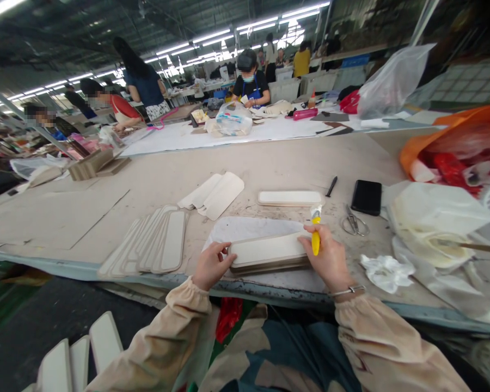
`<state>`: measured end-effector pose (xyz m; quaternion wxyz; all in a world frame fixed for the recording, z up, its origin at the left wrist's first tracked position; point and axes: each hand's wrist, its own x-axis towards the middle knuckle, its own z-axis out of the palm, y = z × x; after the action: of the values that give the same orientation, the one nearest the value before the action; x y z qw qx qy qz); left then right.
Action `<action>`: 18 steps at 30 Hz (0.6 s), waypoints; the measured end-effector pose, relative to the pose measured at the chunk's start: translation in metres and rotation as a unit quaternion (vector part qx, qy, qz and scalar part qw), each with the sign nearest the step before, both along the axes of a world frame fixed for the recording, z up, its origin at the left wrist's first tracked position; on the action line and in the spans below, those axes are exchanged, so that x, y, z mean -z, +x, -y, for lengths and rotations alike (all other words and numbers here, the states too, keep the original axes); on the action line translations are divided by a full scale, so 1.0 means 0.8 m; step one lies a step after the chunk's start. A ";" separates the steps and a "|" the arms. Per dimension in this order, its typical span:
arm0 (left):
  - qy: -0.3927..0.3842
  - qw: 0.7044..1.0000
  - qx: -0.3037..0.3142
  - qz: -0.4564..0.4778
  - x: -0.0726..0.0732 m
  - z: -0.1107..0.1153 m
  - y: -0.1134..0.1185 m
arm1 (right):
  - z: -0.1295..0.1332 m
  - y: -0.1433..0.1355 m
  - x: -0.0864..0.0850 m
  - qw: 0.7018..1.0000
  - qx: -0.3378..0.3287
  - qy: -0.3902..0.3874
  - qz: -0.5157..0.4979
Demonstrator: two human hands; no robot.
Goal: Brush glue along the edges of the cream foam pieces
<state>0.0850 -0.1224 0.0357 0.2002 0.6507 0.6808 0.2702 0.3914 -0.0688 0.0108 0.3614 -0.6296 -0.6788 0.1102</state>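
Observation:
In front of me lies a stack of long cream panels point(269, 251) with rounded corners, on a pale sheet point(220, 231). My left hand point(213, 265) is closed at the stack's left end, thumb and fingers gripping the edge. At the other end, my right hand point(325, 258) touches the panels with its fingertips while holding a yellow-handled tool point(316, 237) upright. White matter covers that tool's tip, so its kind is unclear. Left of the stack, similar panels point(173, 239) are fanned out in an overlapping row. Plain cream pieces point(216, 193) lie behind.
Beyond the stack is another small pile point(289, 197). To the right are a black pen-like stick point(331, 187), scissors point(354, 222), a phone point(366, 197), crumpled tissue point(387, 272) and a glue-smeared container point(436, 228). An orange bag point(420, 144) stands behind. Co-workers sit across the table.

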 end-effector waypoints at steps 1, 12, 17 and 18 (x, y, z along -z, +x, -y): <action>0.001 1.000 -0.003 0.005 0.001 0.000 0.000 | 0.000 0.000 0.001 1.000 -0.003 0.006 0.000; -0.004 0.999 -0.015 0.046 0.015 0.002 -0.004 | 0.005 -0.003 -0.004 0.986 -0.054 0.130 0.093; -0.001 0.999 -0.015 0.043 0.021 -0.001 -0.011 | 0.033 -0.040 -0.014 0.971 -0.183 0.108 0.105; -0.002 0.999 -0.017 0.043 0.021 -0.002 -0.011 | 0.038 -0.048 -0.012 0.967 -0.212 0.097 0.107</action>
<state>0.0762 -0.1209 0.0189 0.2255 0.6263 0.6833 0.3000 0.3526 -0.0992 0.0206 0.3144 -0.4414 -0.8389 0.0498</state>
